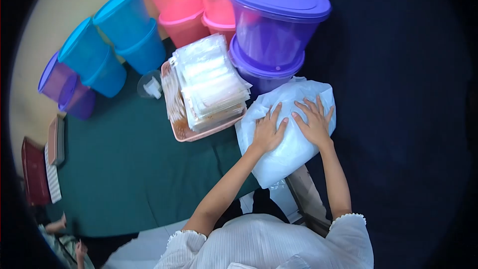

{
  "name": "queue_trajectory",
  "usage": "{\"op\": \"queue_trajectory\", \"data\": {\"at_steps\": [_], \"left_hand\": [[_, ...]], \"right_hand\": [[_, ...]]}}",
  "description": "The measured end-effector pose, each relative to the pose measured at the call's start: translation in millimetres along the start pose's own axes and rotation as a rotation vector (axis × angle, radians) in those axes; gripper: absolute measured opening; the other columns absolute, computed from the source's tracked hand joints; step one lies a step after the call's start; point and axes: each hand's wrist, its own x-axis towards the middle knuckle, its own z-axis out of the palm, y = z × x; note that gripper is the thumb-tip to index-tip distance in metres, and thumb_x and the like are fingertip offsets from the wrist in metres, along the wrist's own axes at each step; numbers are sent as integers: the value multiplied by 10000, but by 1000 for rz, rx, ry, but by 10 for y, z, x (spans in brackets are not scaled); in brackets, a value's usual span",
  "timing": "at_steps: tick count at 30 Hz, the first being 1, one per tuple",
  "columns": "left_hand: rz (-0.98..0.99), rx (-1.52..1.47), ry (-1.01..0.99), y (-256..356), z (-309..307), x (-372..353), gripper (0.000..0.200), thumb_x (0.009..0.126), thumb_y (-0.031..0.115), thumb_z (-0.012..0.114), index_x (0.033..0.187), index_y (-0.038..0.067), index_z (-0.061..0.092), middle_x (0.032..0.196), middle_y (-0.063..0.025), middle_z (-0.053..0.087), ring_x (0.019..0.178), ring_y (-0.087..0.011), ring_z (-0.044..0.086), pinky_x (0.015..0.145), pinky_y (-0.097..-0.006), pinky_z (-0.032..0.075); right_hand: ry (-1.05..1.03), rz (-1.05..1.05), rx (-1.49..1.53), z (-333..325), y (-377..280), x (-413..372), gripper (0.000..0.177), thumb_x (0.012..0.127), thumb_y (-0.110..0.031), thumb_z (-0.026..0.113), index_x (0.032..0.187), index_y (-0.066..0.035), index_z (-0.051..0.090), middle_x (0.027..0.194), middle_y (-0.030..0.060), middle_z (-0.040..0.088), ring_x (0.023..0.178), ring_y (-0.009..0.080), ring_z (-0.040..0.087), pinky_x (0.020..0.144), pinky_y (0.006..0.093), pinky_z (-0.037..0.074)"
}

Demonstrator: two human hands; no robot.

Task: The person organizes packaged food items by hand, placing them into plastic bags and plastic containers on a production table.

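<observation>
A bulging white plastic bag [286, 162] sits at the right end of the green-covered table, and its contents are hidden. My left hand [269, 129] lies on the bag's upper left part, fingers spread. Beside it, my right hand [314, 122] presses flat on the upper right part with its fingers apart. Just left of the bag is a pink basket [201, 134] filled with a tall stack of clear plastic packets [209, 74].
Stacked purple tubs [279, 25] stand behind the bag. Pink tubs [179, 0], blue tubs [124, 17] and smaller purple tubs [57, 77] line the back. A small clear bowl [148, 85] holds white pieces. Another person's hand [59, 223] shows at lower left.
</observation>
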Motion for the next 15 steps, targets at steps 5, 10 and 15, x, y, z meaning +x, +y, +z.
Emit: {"op": "queue_trajectory", "data": {"at_steps": [5,10,15], "left_hand": [[-171,-294,-103,-43,-67,87,535,889,392,339,1352,147,230,1352,-191,291,1255,-341,267,1031,-425,169],[-287,-361,-83,-169,12,135,556,889,427,313,1354,138,214,1346,-186,303,1251,-353,262,1041,-392,146],[-299,-245,-38,-122,38,124,602,877,461,293,1359,113,197,1329,-213,317,1231,-386,280,1056,-386,108]], "right_hand": [[-138,-45,-72,-220,-72,217,473,812,-486,451,1171,-190,534,1277,131,414,1277,362,177,963,619,-51],[84,-121,-35,76,6,423,510,810,-479,459,1203,-156,498,1248,153,410,1248,382,225,965,623,-25],[-11,-35,54,343,188,401,512,814,-454,458,1200,-120,493,1236,148,403,1240,392,232,954,643,2]]}}
